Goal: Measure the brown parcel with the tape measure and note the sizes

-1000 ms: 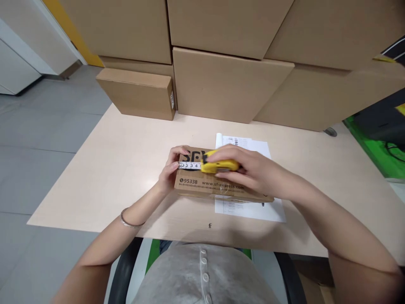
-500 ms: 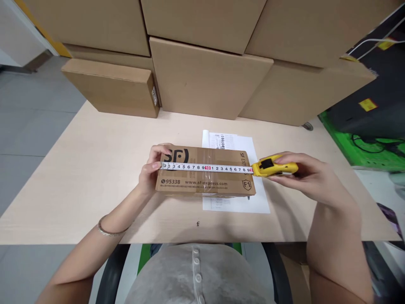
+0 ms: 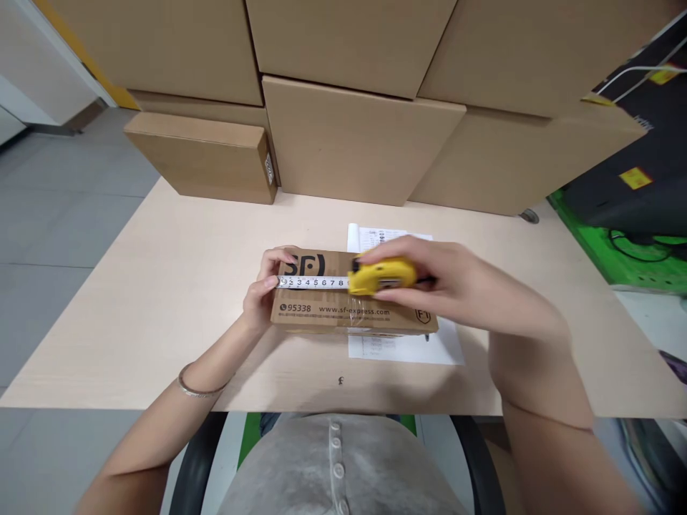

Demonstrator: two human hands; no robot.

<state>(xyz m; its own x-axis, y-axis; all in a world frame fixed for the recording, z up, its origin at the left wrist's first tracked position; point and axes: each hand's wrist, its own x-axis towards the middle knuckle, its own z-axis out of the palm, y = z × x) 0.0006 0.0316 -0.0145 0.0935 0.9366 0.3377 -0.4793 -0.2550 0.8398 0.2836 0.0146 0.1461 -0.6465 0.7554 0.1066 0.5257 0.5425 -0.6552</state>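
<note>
Gripping the yellow tape measure over the box: right hand.

Lighting: bright, pale indoor light is spreading evenly, apparently from above. Glare: 1 soft whitish patch is showing on the tabletop near the left hand; the paper is washing out toward white. Shadows: soft-edged grey areas are lying along the tabletop's near edge and below the right arm. Sharpness: the right hand and yellow tape measure are blurring with motion (lettering on the box is reading more clearly). Distortion: wide-angle stretching is pulling at the outer edges; the lower right corner is smearing.
</note>
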